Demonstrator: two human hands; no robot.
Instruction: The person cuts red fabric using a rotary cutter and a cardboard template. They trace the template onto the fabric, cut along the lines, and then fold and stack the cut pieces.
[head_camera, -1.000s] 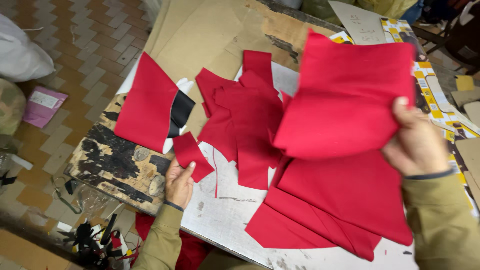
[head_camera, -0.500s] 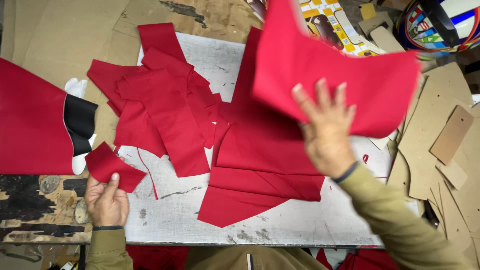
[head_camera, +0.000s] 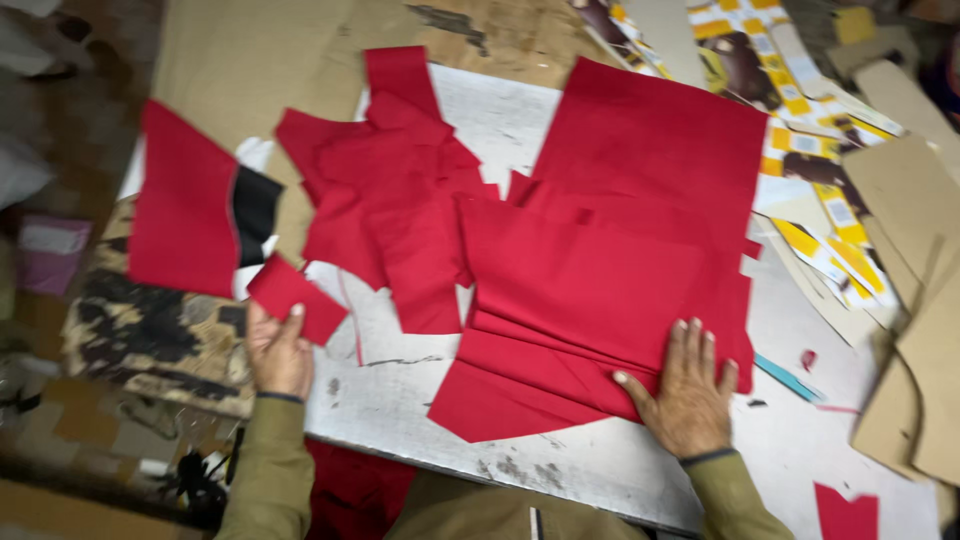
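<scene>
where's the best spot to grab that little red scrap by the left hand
Probably the near lower corner of the small red scrap, coming from the person's side. The left hand already rests there with fingertips on its edge. The scrap lies flat and tilted like a diamond, its upper corner against the red and black piece, so the near corner is the freest to pinch.

Bright, even light from above, soft and without glare. Only faint shadows under the red cloth and beside the right hand on the pale bench. Slight motion blur throughout, edges nowhere crisp. Stronger smear toward the left edge and the top right corner, where floor and cardboard lose detail. Saturated, nearly flat reds, folds barely readable.
</scene>
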